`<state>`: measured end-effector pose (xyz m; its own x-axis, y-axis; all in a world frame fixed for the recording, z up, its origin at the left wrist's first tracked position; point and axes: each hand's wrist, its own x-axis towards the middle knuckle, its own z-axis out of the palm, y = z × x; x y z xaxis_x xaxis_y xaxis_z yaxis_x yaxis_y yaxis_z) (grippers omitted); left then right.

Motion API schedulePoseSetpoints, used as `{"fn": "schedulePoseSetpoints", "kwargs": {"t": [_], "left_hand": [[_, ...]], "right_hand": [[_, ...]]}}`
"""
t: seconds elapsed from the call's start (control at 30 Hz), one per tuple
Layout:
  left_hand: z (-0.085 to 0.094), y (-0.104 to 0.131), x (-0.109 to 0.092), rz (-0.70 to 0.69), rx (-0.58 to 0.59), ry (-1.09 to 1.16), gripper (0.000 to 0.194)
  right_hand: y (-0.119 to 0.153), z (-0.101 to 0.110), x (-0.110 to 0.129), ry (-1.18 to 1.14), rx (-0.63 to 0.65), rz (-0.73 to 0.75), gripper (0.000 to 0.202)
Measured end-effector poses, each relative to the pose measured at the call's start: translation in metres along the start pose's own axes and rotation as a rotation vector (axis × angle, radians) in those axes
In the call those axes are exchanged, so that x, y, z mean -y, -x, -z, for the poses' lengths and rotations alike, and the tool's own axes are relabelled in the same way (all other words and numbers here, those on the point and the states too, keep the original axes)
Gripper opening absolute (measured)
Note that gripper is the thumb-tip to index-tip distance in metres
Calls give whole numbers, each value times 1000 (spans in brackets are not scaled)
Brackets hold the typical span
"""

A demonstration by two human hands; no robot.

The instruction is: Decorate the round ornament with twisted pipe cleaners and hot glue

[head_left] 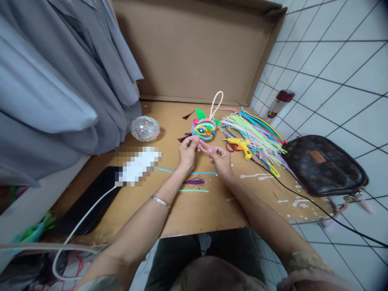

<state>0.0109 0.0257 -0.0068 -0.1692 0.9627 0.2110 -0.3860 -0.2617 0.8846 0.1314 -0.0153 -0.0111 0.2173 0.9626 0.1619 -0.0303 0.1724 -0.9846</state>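
Between my two hands a pink strip (207, 148), soft and bendy, is held in a loop over the middle of the table. The fingers of my left hand (188, 150) pinch its left end. My right hand (222, 161) is closed on its right end. Just beyond them sits a colourful ornament (205, 128) with blue eyes, green leaf-like ears and a white hanging loop (216, 102). A purple tassel (194, 182), a blue strip (200, 173) and a light green strip (194, 190) lie on the table near my forearms.
Right of my hands is a yellow glue gun (240, 146) with a black cord, beside a heap of coloured strips (254, 133). A brown patterned bag (327, 165) sits farther right. To the left are a clear ball (145, 128), a blurred white object (139, 165) and grey cloth (100, 81).
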Motion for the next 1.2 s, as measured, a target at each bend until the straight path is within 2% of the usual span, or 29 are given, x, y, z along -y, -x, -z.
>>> {"fn": "schedulePoseSetpoints", "kwargs": {"t": [0.2,0.3,0.4,0.47,0.6,0.7,0.8,0.87,0.97,1.07,1.13,1.2], "left_hand": [[-5,6,-12,198,-89,160,25],[-7,7,-20,321,-93,218,20],[-7,5,-28,452,-88,347,24],[-7,3,-33,524,-79,459,23],[-8,2,-39,608,-102,600,28],[-8,4,-38,600,-55,625,31],[-6,5,-32,539,54,621,32],[-4,5,-27,503,94,620,32],[-3,6,-19,489,83,627,31],[-4,6,-15,498,49,633,31],[-5,7,-13,492,42,642,30],[-5,7,-12,478,42,646,30]], "right_hand": [[1,0,4,-77,-48,8,40],[1,0,2,-67,-8,52,38],[2,1,1,-5,36,119,35],[3,1,4,100,43,225,30],[6,5,13,404,46,583,24],[7,7,18,474,11,695,26],[7,7,18,412,-15,641,25],[7,6,15,324,-10,545,24],[3,5,12,121,8,299,25],[-1,6,11,-90,21,31,35],[-2,7,14,-195,39,-81,43],[-2,8,16,-250,62,-128,45]]}}
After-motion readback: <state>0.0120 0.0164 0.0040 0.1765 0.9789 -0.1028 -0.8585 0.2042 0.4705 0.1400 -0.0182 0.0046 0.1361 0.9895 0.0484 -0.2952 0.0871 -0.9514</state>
